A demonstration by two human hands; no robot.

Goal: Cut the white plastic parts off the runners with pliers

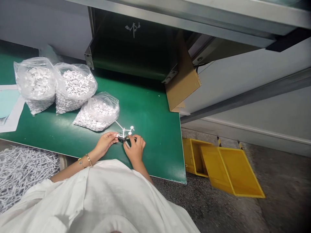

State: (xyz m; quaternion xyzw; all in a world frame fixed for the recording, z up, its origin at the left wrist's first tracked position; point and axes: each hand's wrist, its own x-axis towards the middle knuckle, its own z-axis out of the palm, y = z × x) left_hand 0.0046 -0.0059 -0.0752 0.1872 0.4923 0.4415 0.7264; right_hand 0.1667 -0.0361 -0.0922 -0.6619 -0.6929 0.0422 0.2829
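In the head view, my left hand (106, 142) is closed in a pinch on one end of a white branching plastic sprue (123, 131) with small round discs. My right hand (136, 149), close beside it, is wrapped round a small dark pair of pliers (123, 139). Their jaws point toward my left fingertips and overlap the sprue's lower part; whether they bite on it I cannot tell. Just beyond my left hand lies a clear plastic bag (97, 111) full of small white pieces. All this is at the front of the green table (155, 129).
Two more bags of white parts, a middle bag (75, 84) and a left bag (39, 82), stand behind. A conveyor belt (131, 55) carries another sprue (133, 29). Cardboard (182, 81) stands right. Yellow crates (233, 171) sit on the floor; white sticks (26, 168) fill the lower left.
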